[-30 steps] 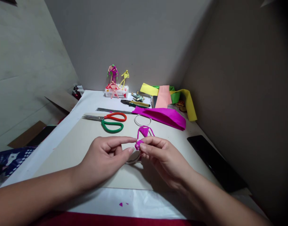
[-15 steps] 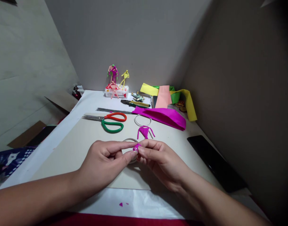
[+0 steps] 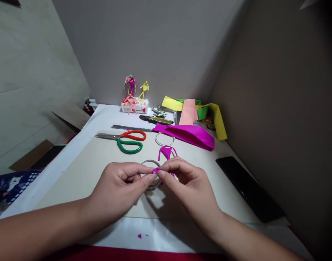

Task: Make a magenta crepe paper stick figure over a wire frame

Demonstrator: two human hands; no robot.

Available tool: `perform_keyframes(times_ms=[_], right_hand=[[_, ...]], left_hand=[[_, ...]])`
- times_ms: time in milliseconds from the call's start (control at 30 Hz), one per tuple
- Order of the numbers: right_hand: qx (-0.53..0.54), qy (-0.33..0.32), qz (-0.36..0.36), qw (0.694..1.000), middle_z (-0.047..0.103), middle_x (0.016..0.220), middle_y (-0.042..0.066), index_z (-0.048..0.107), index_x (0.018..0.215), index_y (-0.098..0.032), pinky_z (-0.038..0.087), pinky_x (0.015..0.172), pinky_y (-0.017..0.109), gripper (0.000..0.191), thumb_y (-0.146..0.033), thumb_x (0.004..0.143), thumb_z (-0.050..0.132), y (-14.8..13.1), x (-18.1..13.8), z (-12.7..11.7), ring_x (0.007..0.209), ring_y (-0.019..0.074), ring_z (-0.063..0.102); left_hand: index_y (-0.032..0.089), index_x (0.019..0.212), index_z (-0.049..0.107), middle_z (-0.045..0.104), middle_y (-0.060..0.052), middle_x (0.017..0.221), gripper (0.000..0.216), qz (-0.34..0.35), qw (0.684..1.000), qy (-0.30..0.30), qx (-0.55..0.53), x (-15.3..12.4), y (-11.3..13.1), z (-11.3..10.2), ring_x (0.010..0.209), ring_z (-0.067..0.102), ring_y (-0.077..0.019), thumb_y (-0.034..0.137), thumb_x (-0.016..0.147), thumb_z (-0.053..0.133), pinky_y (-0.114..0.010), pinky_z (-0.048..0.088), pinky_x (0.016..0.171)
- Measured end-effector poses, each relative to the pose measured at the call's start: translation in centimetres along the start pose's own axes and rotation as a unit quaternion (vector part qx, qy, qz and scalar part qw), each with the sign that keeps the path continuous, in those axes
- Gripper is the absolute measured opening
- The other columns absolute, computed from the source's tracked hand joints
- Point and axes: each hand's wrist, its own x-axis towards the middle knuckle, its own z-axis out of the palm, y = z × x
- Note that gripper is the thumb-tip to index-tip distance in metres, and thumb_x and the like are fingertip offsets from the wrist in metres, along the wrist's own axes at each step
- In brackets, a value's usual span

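Observation:
Between my two hands is a small crumpled piece of magenta crepe paper (image 3: 156,170), mostly covered by fingers. My left hand (image 3: 115,185) pinches it with thumb and forefinger. Its other side is pinched by the thumb and forefinger of my right hand (image 3: 194,185). Just below lies a grey ring like a tape roll (image 3: 151,161), partly hidden by my hands. Beyond my right fingertips, a magenta paper-wrapped figure body (image 3: 166,152) with thin arms rests on the board, its lower part partly covered.
Scissors (image 3: 130,142) with red and green handles lie left of a pale ring (image 3: 165,139). Behind are folded magenta paper (image 3: 193,135), thin wires (image 3: 131,128) and pliers (image 3: 156,120). Small figures (image 3: 131,85) stand on a white packet (image 3: 134,106). A black phone-like slab (image 3: 248,188) lies right.
My right hand has turned, its knuckles rising while the fingertips stay at the magenta paper. My left hand holds nearly the same place. The magenta piece looks flatter between the fingers.

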Motion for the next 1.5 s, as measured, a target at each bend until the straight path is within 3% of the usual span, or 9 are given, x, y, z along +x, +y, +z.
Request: perform_keyframes(times_ms=[100, 300, 633, 767, 933, 1167, 1500], right_hand=[[-0.012, -0.009, -0.030, 0.999, 0.064, 0.073, 0.002, 0.068, 0.071, -0.018, 0.044, 0.069, 0.030, 0.008, -0.021, 0.079, 0.067, -0.1, -0.1, 0.0, 0.073, 0.0154, 0.057], [0.084, -0.050, 0.005, 0.995, 0.063, 0.076, -0.001, 0.067, 0.078, -0.019, 0.045, 0.068, 0.027, 0.005, -0.024, 0.081, 0.067, 0.6, 0.3, -0.1, 0.072, 0.0128, 0.055], [-0.026, -0.007, -0.098, 0.995, 0.063, 0.075, 0.001, 0.067, 0.075, -0.017, 0.045, 0.072, 0.029, 0.006, -0.016, 0.080, 0.064, 0.2, -0.4, 0.1, 0.075, 0.0145, 0.058], [0.039, -0.039, 0.004, 0.998, 0.066, 0.076, 0.001, 0.069, 0.077, -0.017, 0.046, 0.070, 0.026, 0.006, -0.022, 0.079, 0.068, 0.2, -0.2, 0.0, 0.073, 0.0127, 0.058], [0.166, -0.080, 0.123, 0.975, 0.067, 0.070, -0.001, 0.069, 0.073, -0.015, 0.045, 0.067, 0.022, 0.016, -0.026, 0.069, 0.080, 0.4, 0.4, -0.3, 0.068, 0.0096, 0.058], [0.205, -0.089, 0.133, 0.965, 0.062, 0.067, -0.003, 0.067, 0.074, -0.014, 0.041, 0.064, 0.021, 0.015, -0.023, 0.070, 0.078, 0.8, 0.5, -0.5, 0.064, 0.0074, 0.052], [0.175, -0.099, 0.129, 0.971, 0.057, 0.066, -0.004, 0.064, 0.076, -0.014, 0.037, 0.063, 0.021, 0.016, -0.026, 0.074, 0.075, 0.8, 0.5, -0.6, 0.063, 0.0073, 0.047]], left_hand=[[0.014, 0.091, 0.075, 0.047, 0.006, 0.038, 0.028, -0.026, 1.000, -0.010, -0.012, 0.0, 0.1, 0.0, 0.036, 0.036, -0.0060, 0.036, 0.077, 0.067, -0.018, 0.027, 0.035], [0.016, 0.108, 0.071, 0.060, 0.005, 0.045, 0.036, -0.087, 0.995, -0.039, -0.043, 0.2, 0.6, -0.3, 0.045, 0.048, -0.0071, 0.035, 0.077, 0.068, -0.017, 0.039, 0.048], [0.014, 0.080, 0.072, 0.058, 0.005, 0.042, 0.013, -0.087, 0.990, -0.084, -0.070, 0.4, 1.0, -0.6, 0.041, 0.049, -0.0059, 0.026, 0.077, 0.066, -0.015, 0.038, 0.044], [0.015, 0.073, 0.070, 0.057, 0.005, 0.043, 0.011, -0.072, 0.992, -0.084, -0.063, 0.5, 0.9, -0.3, 0.040, 0.048, -0.0056, 0.025, 0.075, 0.067, -0.014, 0.034, 0.040], [0.014, 0.076, 0.070, 0.056, 0.004, 0.042, 0.015, -0.087, 0.991, -0.094, -0.033, 0.4, 0.2, -0.3, 0.037, 0.043, -0.0062, 0.029, 0.076, 0.066, -0.016, 0.032, 0.038], [0.013, 0.088, 0.071, 0.058, 0.002, 0.044, 0.020, -0.097, 0.975, -0.189, -0.061, 0.9, 0.1, -0.9, 0.043, 0.048, -0.0083, 0.028, 0.081, 0.059, -0.019, 0.040, 0.048], [0.014, 0.077, 0.066, 0.056, 0.002, 0.044, 0.023, -0.105, 0.964, -0.230, -0.086, 0.7, 0.4, -1.0, 0.042, 0.042, -0.0062, 0.031, 0.087, 0.054, -0.019, 0.032, 0.048]])
